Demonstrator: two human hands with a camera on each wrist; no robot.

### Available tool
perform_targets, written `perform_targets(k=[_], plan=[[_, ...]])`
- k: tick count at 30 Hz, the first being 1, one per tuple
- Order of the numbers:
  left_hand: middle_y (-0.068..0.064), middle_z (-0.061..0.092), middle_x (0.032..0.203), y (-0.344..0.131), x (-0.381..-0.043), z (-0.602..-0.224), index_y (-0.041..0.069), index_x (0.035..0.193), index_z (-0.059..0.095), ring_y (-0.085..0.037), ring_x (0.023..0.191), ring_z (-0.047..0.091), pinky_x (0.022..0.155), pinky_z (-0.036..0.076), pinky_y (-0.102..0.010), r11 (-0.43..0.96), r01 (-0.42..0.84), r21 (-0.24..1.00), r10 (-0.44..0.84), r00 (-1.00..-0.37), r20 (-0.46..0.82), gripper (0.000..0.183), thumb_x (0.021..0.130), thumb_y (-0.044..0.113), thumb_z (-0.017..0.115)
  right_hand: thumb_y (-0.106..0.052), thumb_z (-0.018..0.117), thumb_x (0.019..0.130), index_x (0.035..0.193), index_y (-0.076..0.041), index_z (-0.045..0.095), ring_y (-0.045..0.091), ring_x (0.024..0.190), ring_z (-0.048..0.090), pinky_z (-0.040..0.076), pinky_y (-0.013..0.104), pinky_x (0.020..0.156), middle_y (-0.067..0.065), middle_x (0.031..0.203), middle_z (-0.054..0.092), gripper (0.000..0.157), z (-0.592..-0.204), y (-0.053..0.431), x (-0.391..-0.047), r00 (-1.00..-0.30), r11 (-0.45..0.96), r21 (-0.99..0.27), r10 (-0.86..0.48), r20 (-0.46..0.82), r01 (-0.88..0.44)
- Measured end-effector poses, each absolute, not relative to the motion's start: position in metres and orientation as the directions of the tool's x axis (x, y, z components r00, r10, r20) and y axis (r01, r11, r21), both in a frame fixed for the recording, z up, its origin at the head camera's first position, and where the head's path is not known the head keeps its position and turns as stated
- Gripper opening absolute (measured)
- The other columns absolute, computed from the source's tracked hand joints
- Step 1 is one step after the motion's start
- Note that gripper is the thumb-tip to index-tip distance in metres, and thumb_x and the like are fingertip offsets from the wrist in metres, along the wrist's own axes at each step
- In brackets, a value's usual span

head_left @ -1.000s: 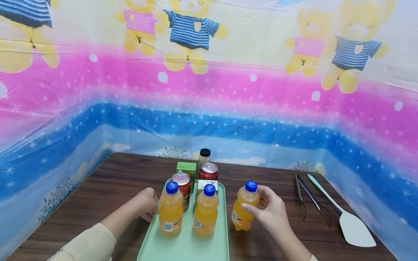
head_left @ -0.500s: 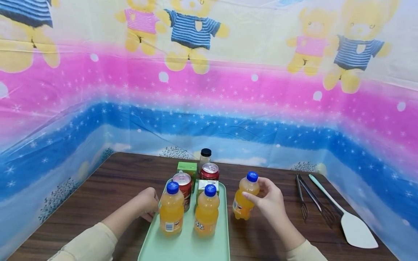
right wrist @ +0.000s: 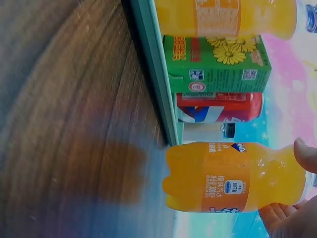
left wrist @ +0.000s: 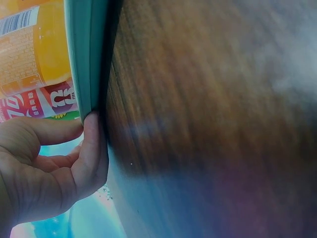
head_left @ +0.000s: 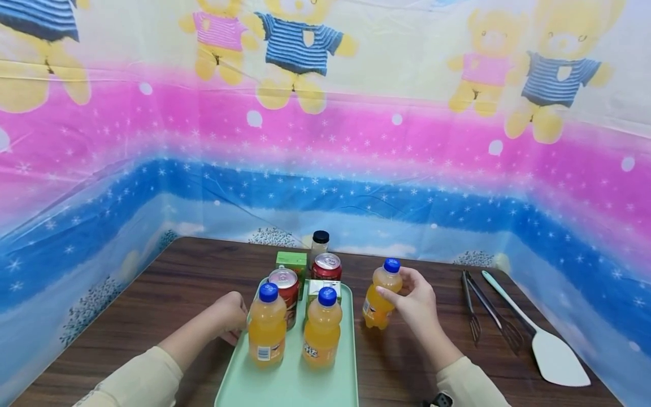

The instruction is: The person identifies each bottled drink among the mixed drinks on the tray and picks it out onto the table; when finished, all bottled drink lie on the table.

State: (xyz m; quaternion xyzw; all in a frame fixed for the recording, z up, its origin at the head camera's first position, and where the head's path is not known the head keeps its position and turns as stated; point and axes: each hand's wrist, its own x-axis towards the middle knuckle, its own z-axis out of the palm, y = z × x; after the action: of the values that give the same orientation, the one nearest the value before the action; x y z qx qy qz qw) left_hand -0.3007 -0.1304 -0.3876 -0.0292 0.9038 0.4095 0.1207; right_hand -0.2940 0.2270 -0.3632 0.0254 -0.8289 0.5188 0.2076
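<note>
My right hand (head_left: pixel 418 297) grips an orange soda bottle (head_left: pixel 378 305) with a blue cap near its neck. The bottle is upright, off the table, to the right of the green tray (head_left: pixel 290 390). In the right wrist view its orange label (right wrist: pixel 226 177) faces the camera. My left hand (left wrist: pixel 49 168) pinches the tray's left rim between thumb and fingers. On the tray stand two more orange soda bottles, one on the left (head_left: pixel 267 333) and one on the right (head_left: pixel 321 336). Behind them are red cans (head_left: pixel 286 288) and green drink cartons (head_left: pixel 291 261).
A jar with a black lid (head_left: pixel 320 242) stands behind the tray. To the right on the wooden table (head_left: pixel 152 294) lie dark tongs (head_left: pixel 490 308) and a white spatula (head_left: pixel 556 356). A printed cloth (head_left: pixel 356 158) hangs along the table's back and sides.
My right hand has carried the orange soda bottle away from me, toward the back of the table, beside the tray. The left hand has stayed at the tray's rim.
</note>
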Motion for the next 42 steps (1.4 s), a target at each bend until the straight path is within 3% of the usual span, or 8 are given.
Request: perform_targets(k=[19, 42], plan=[[-0.014, 0.057, 0.072, -0.131, -0.3, -0.388, -0.005, 0.079, 0.054, -0.024, 0.059, 0.06, 0.05, 0.056, -0.036, 0.677, -0.146, 0.721, 0.046, -0.97, -0.239, 0.01, 0.076, -0.01, 0.062, -0.021, 0.08, 0.074, 0.118, -0.003, 0.056, 0.028, 0.097, 0.058, 0.05, 0.044, 0.085, 0.014, 0.11, 0.06, 0.053, -0.367, 0.232, -0.321, -0.909, 0.485, -0.84, 0.19, 0.372, -0.242], [-0.015, 0.056, 0.073, -0.131, -0.299, -0.387, -0.005, 0.079, 0.053, -0.024, 0.059, 0.059, 0.05, 0.056, -0.036, 0.674, -0.145, 0.725, 0.044, -0.971, -0.235, 0.011, 0.076, -0.01, 0.062, -0.022, 0.081, 0.074, 0.121, -0.003, 0.055, 0.031, 0.103, 0.056, 0.048, 0.048, 0.089, 0.016, 0.116, 0.058, 0.057, -0.369, 0.23, -0.324, -0.917, 0.465, -0.858, 0.201, 0.344, -0.22]])
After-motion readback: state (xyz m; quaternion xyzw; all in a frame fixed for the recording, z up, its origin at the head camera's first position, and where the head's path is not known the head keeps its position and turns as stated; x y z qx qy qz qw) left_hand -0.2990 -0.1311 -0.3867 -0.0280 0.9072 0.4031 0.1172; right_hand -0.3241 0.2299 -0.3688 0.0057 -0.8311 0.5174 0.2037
